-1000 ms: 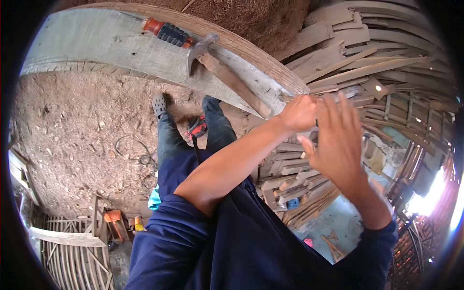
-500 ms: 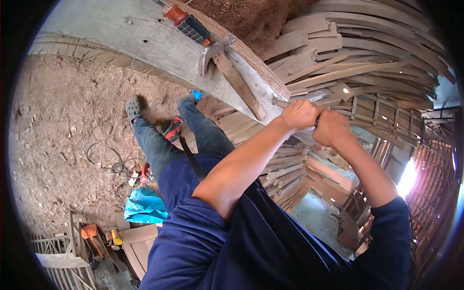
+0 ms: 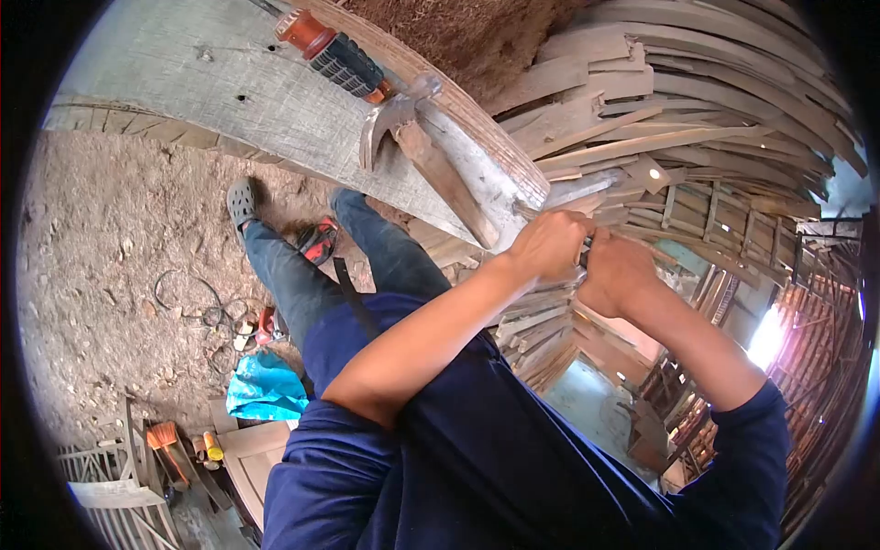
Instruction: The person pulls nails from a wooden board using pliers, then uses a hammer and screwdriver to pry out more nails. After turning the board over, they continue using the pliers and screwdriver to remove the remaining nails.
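Observation:
My left hand point(image 3: 552, 246) and my right hand point(image 3: 616, 273) are side by side, both closed around a narrow tool mostly hidden by the fingers. A dark bit of it shows between them, and a thin metal part point(image 3: 524, 210) sticks out past my left hand at the end of a thick wooden plank point(image 3: 275, 101). On the plank lies a hammer point(image 3: 445, 179) with a wooden handle and curved metal head. Beside the hammer head rests a tool with an orange and black handle point(image 3: 344, 62).
Stacked wooden slats point(image 3: 697, 137) fill the upper right. Below the plank are my legs point(image 3: 289, 275), a red and black tool point(image 3: 319, 240), a coiled cable point(image 3: 206, 307) and a blue bag point(image 3: 266, 387) on the debris-covered ground. An orange brush point(image 3: 162, 434) lies lower left.
Both hands have shifted slightly down and left in view, still closed together. The plank's tools appear farther left and a little larger as the view has moved.

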Tool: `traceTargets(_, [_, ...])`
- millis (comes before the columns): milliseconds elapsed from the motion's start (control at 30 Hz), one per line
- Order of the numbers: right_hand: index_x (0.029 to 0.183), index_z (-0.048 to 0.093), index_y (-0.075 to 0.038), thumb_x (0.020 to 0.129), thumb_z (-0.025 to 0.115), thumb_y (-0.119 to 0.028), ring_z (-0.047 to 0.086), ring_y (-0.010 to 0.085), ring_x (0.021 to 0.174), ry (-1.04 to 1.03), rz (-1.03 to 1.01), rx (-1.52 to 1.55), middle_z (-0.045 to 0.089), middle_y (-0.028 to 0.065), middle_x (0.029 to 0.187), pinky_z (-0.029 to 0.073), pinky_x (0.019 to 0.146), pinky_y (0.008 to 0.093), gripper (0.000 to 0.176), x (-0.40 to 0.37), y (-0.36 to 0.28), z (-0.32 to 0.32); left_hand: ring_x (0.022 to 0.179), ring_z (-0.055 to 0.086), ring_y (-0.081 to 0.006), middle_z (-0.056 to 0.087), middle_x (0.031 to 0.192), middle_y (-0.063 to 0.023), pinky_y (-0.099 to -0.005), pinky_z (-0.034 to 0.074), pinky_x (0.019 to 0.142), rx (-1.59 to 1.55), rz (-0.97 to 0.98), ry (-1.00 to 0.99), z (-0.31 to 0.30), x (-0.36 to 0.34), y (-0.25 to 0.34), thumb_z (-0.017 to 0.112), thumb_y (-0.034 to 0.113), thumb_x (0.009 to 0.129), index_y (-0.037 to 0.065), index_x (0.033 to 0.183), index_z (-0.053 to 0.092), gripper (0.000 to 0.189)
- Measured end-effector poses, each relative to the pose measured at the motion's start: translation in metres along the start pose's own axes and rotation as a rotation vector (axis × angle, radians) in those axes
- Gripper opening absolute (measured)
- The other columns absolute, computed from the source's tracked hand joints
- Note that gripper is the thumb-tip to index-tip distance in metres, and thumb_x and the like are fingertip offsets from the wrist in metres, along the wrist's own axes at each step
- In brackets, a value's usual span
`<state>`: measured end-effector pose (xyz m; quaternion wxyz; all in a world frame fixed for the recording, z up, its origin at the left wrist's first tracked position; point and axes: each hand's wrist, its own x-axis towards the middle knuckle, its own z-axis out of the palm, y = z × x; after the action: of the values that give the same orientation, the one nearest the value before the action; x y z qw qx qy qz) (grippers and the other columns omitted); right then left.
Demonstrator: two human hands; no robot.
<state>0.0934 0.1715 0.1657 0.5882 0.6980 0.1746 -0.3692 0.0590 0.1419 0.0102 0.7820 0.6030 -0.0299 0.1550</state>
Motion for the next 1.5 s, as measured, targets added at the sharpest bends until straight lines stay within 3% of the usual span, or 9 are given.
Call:
traceTargets(167, [0.117,0.058,0.013,0.08,0.06,-0.021,0.07,0.0381,0.106,0.021,-0.008,-0.003,0.069,0.0297,0.111,0.055,0.093,0.0441,0.05,0.006,0.004,-0.002,0.094,0.066,-0.0425,0.069,0.092,-0.0223,-0.0486,0.055,0.08,-0.018,-0.006,0.211,0.018,-0.004,0.003,0.07,0.006,0.071,0.002,0.104,0.063,0.034])
traceTargets(267, [0.112,0.066,0.01,0.081,0.059,-0.021,0.069,0.038,0.107,-0.085,-0.161,-0.006,0.069,0.0271,0.115,0.055,0.094,0.0446,0.044,0.016,0.01,-0.003,0.089,0.07,-0.0415,0.071,0.091,-0.023,-0.0491,0.057,0.08,0.057,0.075,0.316,0.022,0.001,-0.002,0.079,0.011,0.064,-0.001,0.126,0.055,0.067])
traceTargets(333, [0.104,0.071,0.008,0.082,0.06,-0.022,0.069,0.0392,0.107,-0.072,-0.135,0.014,0.07,0.0268,0.115,0.054,0.095,0.0463,0.039,0.021,0.014,0.003,0.082,0.07,-0.0423,0.071,0.084,-0.0222,-0.05,0.057,0.077,-0.073,-0.062,0.087,0.01,0.003,0.004,0.079,0.012,0.065,-0.002,0.132,0.052,0.074])
traceTargets(467, [0.098,0.071,0.009,0.083,0.061,-0.025,0.069,0.0415,0.104,-0.128,-0.176,0.066,0.069,0.0299,0.109,0.054,0.093,0.0477,0.039,0.025,0.02,-0.002,0.079,0.071,-0.0423,0.072,0.08,-0.0217,-0.0495,0.057,0.075,-0.01,-0.027,0.016,0.009,0.013,-0.002,0.077,0.016,0.066,-0.003,0.135,0.052,0.075])
traceTargets(733, [0.085,0.069,0.012,0.077,0.063,-0.018,0.069,0.0464,0.093,-0.017,-0.277,0.343,0.068,0.0343,0.091,0.055,0.087,0.0481,0.031,0.045,0.048,0.042,0.08,0.072,-0.0405,0.071,0.081,-0.0236,-0.0484,0.057,0.074,0.134,0.028,-0.311,0.009,0.02,-0.007,0.074,0.02,0.067,0.002,0.13,0.056,0.068])
traceTargets(867, [0.081,0.067,0.012,0.074,0.06,-0.011,0.069,0.0465,0.092,-0.042,-0.283,0.365,0.068,0.0344,0.089,0.055,0.086,0.048,0.025,0.054,0.057,0.042,0.079,0.071,-0.0402,0.071,0.081,-0.0221,-0.0497,0.056,0.074,0.165,0.013,-0.31,0.009,0.025,-0.005,0.074,0.025,0.075,0.004,0.133,0.059,0.064])
traceTargets(1033, [0.077,0.065,0.013,0.067,0.055,-0.005,0.069,0.0472,0.084,-0.077,-0.269,0.461,0.067,0.0328,0.079,0.055,0.082,0.0485,0.022,0.06,0.066,0.055,0.077,0.073,-0.0374,0.072,0.081,-0.0199,-0.0474,0.058,0.064,0.261,-0.07,-0.219,0.035,0.029,-0.01,0.055,0.018,0.09,0.006,0.115,0.066,0.029])
traceTargets(1367, [0.088,0.064,0.006,0.063,0.053,0.006,0.064,0.0487,0.092,-0.058,-0.285,0.411,0.065,0.0309,0.09,0.05,0.074,0.053,0.027,0.066,0.074,0.06,0.078,0.075,-0.0354,0.074,0.08,-0.0181,-0.0472,0.06,0.068,0.223,-0.069,-0.221,0.049,0.035,-0.017,0.055,0.019,0.09,0.005,0.1,0.069,0.023])
traceTargets(1500, [0.092,0.065,0.006,0.064,0.054,0.004,0.064,0.0497,0.093,0.153,-0.472,0.567,0.066,0.0315,0.092,0.052,0.079,0.0506,0.029,0.101,0.089,0.124,0.072,0.075,-0.0307,0.074,0.077,-0.0153,-0.0442,0.06,0.067,0.3,-0.038,-0.178,0.079,0.032,-0.031,0.057,0.019,0.089,0.004,0.093,0.069,0.02])
